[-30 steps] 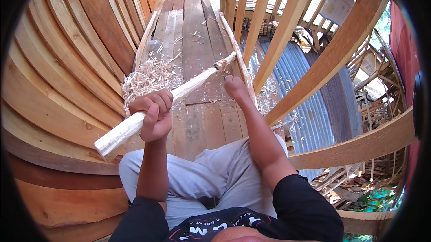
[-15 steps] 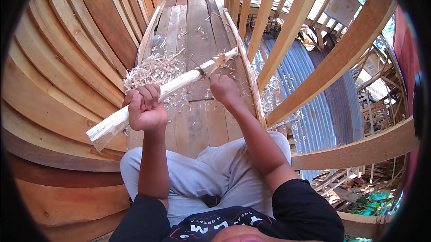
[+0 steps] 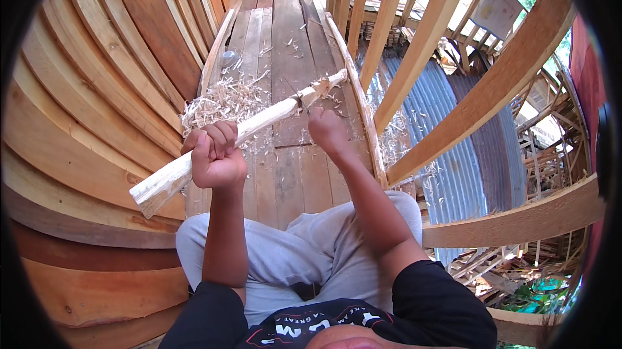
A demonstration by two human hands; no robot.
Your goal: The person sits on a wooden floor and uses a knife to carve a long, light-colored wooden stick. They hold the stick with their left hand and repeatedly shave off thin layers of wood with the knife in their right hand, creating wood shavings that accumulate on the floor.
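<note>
A pale, peeled wooden pole [image 3: 265, 118] lies slantwise before me, its near end at the left and its far end by the right edge of the walkway. My left hand [image 3: 217, 153] is closed round the pole toward its thicker near end. Closed in a fist, my right hand [image 3: 328, 130] is just below the far part of the pole. A dark, narrow blade [image 3: 299, 100] crosses the wood there, apparently a knife's; its handle is hidden in my right fist. Beyond the blade the pole has rough, brownish patches.
Curled wood shavings [image 3: 227, 100] are heaped on the plank floor [image 3: 285, 174] at the left. A small, round greyish object [image 3: 229, 58] stands behind them. Stacked boards [image 3: 84, 109] line the left side; a slatted wooden railing [image 3: 424, 45] runs along the right, with corrugated metal sheets [image 3: 434, 129] below it.
The blade and my right hand have shifted slightly along the pole toward its far end. My left hand keeps its grip, and the whole view has moved a little.
</note>
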